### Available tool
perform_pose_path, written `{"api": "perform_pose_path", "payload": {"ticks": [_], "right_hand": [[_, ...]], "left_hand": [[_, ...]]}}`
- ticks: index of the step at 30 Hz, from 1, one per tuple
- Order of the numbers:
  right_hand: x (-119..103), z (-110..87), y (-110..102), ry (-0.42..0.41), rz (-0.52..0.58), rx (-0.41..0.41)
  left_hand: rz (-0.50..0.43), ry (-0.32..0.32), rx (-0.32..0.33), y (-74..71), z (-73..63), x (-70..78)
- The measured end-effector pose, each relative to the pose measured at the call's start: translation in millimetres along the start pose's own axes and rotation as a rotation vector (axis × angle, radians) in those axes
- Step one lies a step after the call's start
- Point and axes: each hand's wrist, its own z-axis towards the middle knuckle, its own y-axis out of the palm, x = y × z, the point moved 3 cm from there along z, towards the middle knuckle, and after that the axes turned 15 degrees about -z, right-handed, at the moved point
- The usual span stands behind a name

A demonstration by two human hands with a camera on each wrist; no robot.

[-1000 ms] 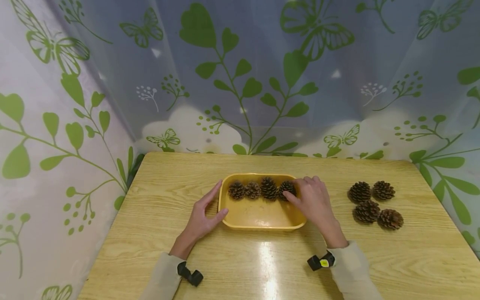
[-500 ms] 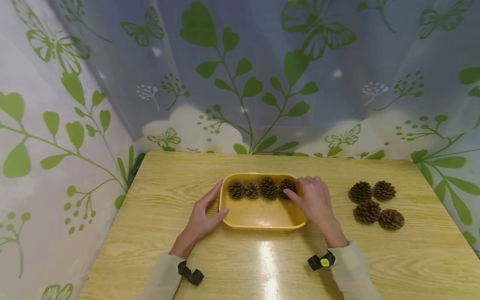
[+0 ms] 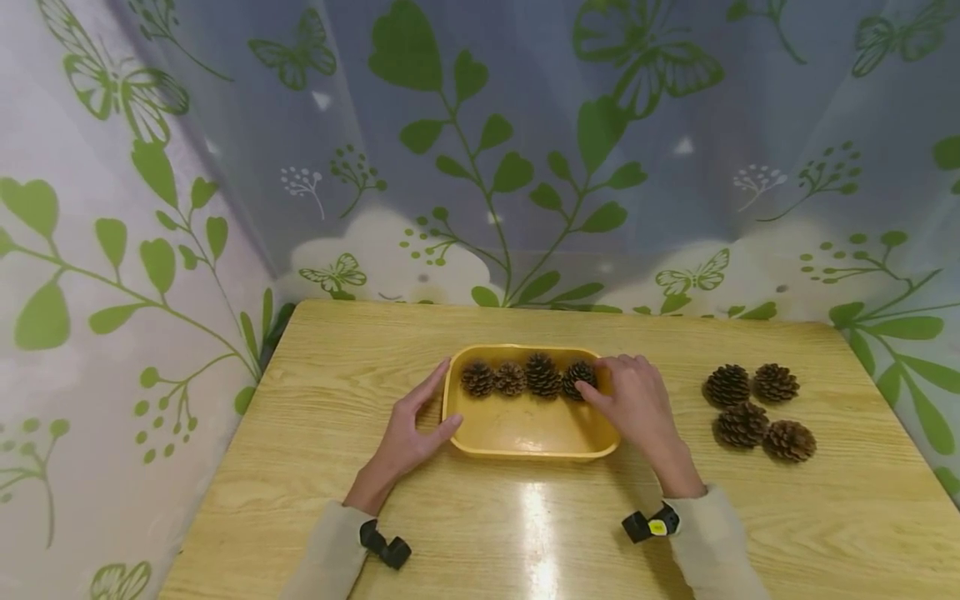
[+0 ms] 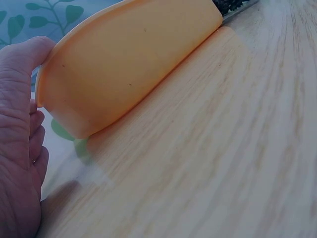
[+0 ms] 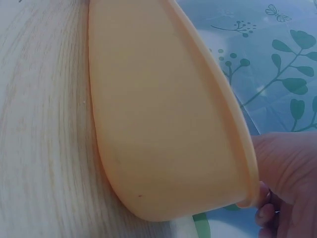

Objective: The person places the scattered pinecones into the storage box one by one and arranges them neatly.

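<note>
A yellow plastic tub (image 3: pixel 532 429) stands on the table with several brown pine cones in a row along its far side. My left hand (image 3: pixel 405 433) steadies its left end, index finger outside and thumb at the near rim. In the left wrist view, the left hand (image 4: pixel 17 134) meets the tub's rim, its other fingers below. My right hand (image 3: pixel 637 404) reaches over the right end and pinches the rightmost pine cone (image 3: pixel 578 380) with thumb and index finger. In the right wrist view the tub's wall (image 5: pixel 158 114) hides the thumb, and the other fingers curl outside the rim.
A cluster of several more pine cones (image 3: pixel 742 423) lies on the wooden table (image 3: pixel 360 350) to the right of the tub. A curtain (image 3: pixel 525 150) printed with green leaves and butterflies stands behind the table's far edge.
The whole head view has shifted slightly. Both hands, the tub and the pine cones keep the same places relative to each other.
</note>
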Motion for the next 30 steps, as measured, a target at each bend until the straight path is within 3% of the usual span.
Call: {"api": "perform_pose_path", "payload": {"ticks": [14, 22, 30], "right_hand": [[8, -9.1, -9, 0.065, 0.043, 0.018], [14, -12.9, -14, 0.078, 0.047, 0.055], [27, -15.3, -19, 0.107, 0.057, 0.085]], "left_hand": [[0.023, 0.021, 0.01, 1.6, -0.2, 0.8], [0.021, 0.0, 0.008, 1.5, -0.7, 1.6], [0.018, 0.019, 0.014, -7.0, -3.0, -38.1]]}}
